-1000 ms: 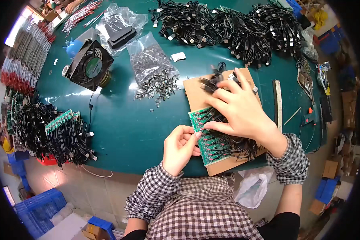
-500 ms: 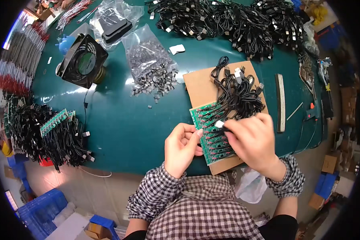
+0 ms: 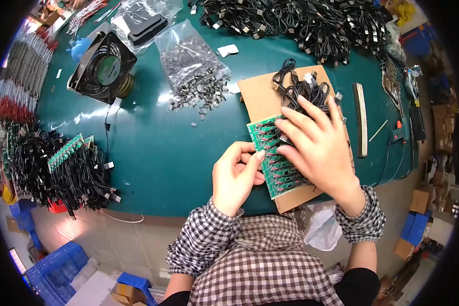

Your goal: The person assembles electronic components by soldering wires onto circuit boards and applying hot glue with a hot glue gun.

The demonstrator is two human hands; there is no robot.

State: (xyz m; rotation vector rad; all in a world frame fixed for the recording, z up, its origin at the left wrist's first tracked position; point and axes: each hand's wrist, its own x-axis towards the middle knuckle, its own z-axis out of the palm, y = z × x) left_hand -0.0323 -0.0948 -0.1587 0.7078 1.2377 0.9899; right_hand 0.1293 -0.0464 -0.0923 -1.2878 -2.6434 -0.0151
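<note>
A green circuit board panel [image 3: 262, 128] lies on a piece of brown cardboard [image 3: 255, 97], with black cables attached along it in a row. My left hand [image 3: 235, 176] pinches the panel's left edge between thumb and fingers. Spread out over the panel and its cables is my right hand [image 3: 319, 148], palm down, with nothing visibly gripped. Beyond its fingertips the black USB cables [image 3: 319, 93] bunch together on the cardboard. What lies directly beneath the right palm is hidden.
A black fan [image 3: 104, 69] stands at left, near a clear bag [image 3: 183, 56] spilling small connectors [image 3: 204, 94]. Piled USB cables [image 3: 301, 25] line the far edge. More wired boards [image 3: 71, 153] hang at the left edge. A pale bar [image 3: 361, 120] lies right of the cardboard.
My right hand has let go of a white-tipped cable plug and opened, its fingers now spread farther up over the cables. My left hand keeps its hold on the panel edge.
</note>
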